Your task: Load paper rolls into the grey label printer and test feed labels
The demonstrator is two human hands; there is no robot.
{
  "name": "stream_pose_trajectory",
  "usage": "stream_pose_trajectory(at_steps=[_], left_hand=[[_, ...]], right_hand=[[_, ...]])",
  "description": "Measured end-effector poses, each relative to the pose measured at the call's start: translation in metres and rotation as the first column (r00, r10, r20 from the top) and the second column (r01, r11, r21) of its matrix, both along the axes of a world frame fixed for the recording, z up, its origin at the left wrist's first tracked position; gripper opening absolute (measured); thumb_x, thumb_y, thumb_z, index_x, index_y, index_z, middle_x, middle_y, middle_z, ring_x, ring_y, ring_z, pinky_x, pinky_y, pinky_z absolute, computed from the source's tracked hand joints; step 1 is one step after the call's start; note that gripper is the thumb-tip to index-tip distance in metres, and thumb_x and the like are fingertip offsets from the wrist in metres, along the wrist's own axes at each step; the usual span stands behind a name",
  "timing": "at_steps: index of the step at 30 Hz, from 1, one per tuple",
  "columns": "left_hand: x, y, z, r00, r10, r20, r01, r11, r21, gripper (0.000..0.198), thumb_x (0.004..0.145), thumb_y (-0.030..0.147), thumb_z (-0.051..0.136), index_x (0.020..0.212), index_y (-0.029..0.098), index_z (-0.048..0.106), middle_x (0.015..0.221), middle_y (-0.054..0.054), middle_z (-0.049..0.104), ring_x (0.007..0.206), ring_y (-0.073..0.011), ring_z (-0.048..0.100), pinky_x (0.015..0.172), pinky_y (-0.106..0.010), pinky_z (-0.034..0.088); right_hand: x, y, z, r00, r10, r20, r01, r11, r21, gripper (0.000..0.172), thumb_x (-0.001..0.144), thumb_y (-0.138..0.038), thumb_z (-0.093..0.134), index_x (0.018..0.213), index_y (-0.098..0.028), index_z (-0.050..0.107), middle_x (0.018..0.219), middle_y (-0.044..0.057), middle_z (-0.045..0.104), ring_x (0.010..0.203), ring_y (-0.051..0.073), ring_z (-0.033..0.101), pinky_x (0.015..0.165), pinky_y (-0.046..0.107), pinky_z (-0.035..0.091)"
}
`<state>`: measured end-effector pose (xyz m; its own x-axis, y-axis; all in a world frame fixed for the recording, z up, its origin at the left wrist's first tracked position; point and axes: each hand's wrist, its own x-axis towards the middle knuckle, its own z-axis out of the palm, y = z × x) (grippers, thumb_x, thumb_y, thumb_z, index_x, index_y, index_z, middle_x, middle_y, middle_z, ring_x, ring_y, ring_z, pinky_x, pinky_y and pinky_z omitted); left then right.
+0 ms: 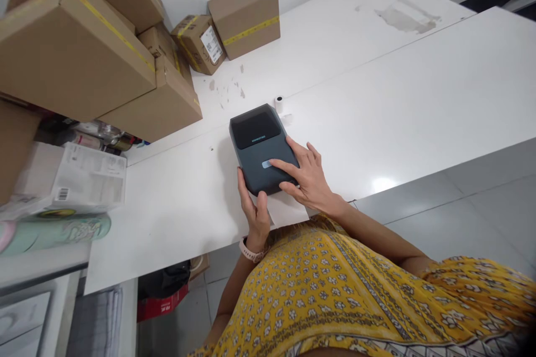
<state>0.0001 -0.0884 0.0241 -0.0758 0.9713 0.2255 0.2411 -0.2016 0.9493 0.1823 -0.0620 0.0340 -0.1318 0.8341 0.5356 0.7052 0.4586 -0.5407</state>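
A dark blue-grey label printer (264, 148) with a glossy black window and a pale oblong button (267, 164) rests near the front edge of the white table. My left hand (256, 212) grips its lower left corner, with fingers along the side and the thumb by the front. The index fingertip of my right hand (307, 178) lies on the button. Its other fingers are spread, some near the printer's right side. White paper (288, 209) shows at the printer's front, toward my body. Just behind the printer stands a small white paper roll (279, 103).
Stacked cardboard boxes (92, 56) crowd the left, and a taped carton (247, 17) stands by the wall. A white printed box (90, 178) and a green bottle (71, 232) lie at the left end. The table (402, 106) stretches right; its front edge is close to my body.
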Motion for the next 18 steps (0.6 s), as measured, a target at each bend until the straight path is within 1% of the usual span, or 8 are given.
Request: stream_pose_trajectory(at_steps=[2, 5, 8, 10, 12, 14, 16, 18], left_hand=[[0.001, 0.0, -0.004, 1.0, -0.009, 0.002, 0.009, 1.0, 0.004, 0.074, 0.105, 0.05, 0.05, 0.17, 0.026, 0.023, 0.181, -0.009, 0.021, 0.167, -0.0319, 0.022, 0.135, -0.048, 0.029], [0.001, 0.0, -0.008, 1.0, -0.025, 0.011, 0.025, 1.0, 0.002, 0.075, 0.105, 0.049, 0.051, 0.17, 0.027, 0.02, 0.181, -0.01, 0.018, 0.167, -0.0335, 0.022, 0.134, -0.051, 0.029], [0.0, 0.0, -0.01, 1.0, -0.027, 0.015, 0.027, 1.0, 0.003, 0.076, 0.105, 0.049, 0.052, 0.17, 0.029, 0.019, 0.181, -0.01, 0.017, 0.167, -0.0335, 0.022, 0.134, -0.051, 0.029], [0.001, 0.0, -0.01, 1.0, -0.026, 0.013, 0.026, 1.0, 0.008, 0.077, 0.105, 0.049, 0.053, 0.17, 0.029, 0.019, 0.181, -0.01, 0.017, 0.167, -0.0335, 0.023, 0.134, -0.051, 0.029], [0.003, 0.0, -0.01, 1.0, -0.022, 0.003, 0.022, 1.0, 0.005, 0.08, 0.103, 0.051, 0.056, 0.17, 0.029, 0.019, 0.181, -0.011, 0.018, 0.166, -0.0338, 0.024, 0.133, -0.05, 0.031], [0.006, 0.0, -0.01, 1.0, -0.012, 0.009, 0.012, 1.0, -0.01, 0.086, 0.1, 0.053, 0.062, 0.17, 0.029, 0.018, 0.181, -0.013, 0.016, 0.165, -0.0342, 0.026, 0.132, -0.048, 0.034], [0.01, 0.0, -0.012, 0.998, 0.017, 0.054, -0.015, 0.999, -0.042, 0.092, 0.097, 0.055, 0.067, 0.17, 0.029, 0.016, 0.181, -0.014, 0.014, 0.164, -0.0344, 0.029, 0.129, -0.047, 0.039], [0.012, 0.001, -0.014, 0.992, 0.046, 0.118, -0.036, 0.996, -0.081, 0.097, 0.094, 0.059, 0.07, 0.169, 0.028, 0.017, 0.18, -0.017, 0.019, 0.161, -0.0346, 0.037, 0.126, -0.046, 0.044]], right_hand=[[-0.002, 0.001, 0.007, 0.997, -0.043, 0.058, 0.042, 0.999, 0.026, 0.049, 0.104, -0.066, 0.047, 0.142, -0.039, 0.06, 0.177, 0.006, 0.032, 0.152, 0.033, 0.046, 0.132, 0.064, 0.018], [-0.006, 0.005, 0.019, 0.989, -0.078, 0.126, 0.066, 0.994, 0.092, 0.044, 0.101, -0.068, 0.053, 0.127, -0.036, 0.066, 0.17, 0.005, 0.046, 0.156, 0.033, 0.042, 0.134, 0.064, 0.01], [-0.007, 0.013, 0.024, 0.978, -0.061, 0.197, 0.026, 0.984, 0.175, 0.04, 0.099, -0.069, 0.056, 0.11, -0.031, 0.066, 0.162, 0.004, 0.056, 0.159, 0.032, 0.039, 0.135, 0.062, 0.008], [-0.007, 0.019, 0.023, 0.974, -0.036, 0.225, -0.007, 0.982, 0.188, 0.04, 0.1, -0.069, 0.055, 0.104, -0.03, 0.065, 0.16, 0.004, 0.059, 0.158, 0.033, 0.04, 0.134, 0.063, 0.009], [-0.007, 0.022, 0.021, 0.975, -0.014, 0.22, -0.023, 0.986, 0.163, 0.042, 0.1, -0.07, 0.053, 0.103, -0.03, 0.065, 0.158, 0.004, 0.061, 0.159, 0.033, 0.04, 0.133, 0.065, 0.011], [-0.007, 0.022, 0.019, 0.981, 0.002, 0.193, -0.027, 0.992, 0.127, 0.043, 0.101, -0.07, 0.051, 0.107, -0.03, 0.066, 0.157, 0.004, 0.062, 0.158, 0.034, 0.041, 0.132, 0.066, 0.013], [-0.007, 0.02, 0.017, 0.987, 0.01, 0.163, -0.026, 0.995, 0.098, 0.043, 0.102, -0.069, 0.05, 0.112, -0.03, 0.066, 0.157, 0.005, 0.062, 0.158, 0.035, 0.041, 0.131, 0.068, 0.014], [-0.007, 0.017, 0.016, 0.991, 0.013, 0.137, -0.024, 0.997, 0.074, 0.043, 0.102, -0.068, 0.05, 0.115, -0.03, 0.066, 0.158, 0.005, 0.061, 0.159, 0.037, 0.039, 0.13, 0.07, 0.016]])
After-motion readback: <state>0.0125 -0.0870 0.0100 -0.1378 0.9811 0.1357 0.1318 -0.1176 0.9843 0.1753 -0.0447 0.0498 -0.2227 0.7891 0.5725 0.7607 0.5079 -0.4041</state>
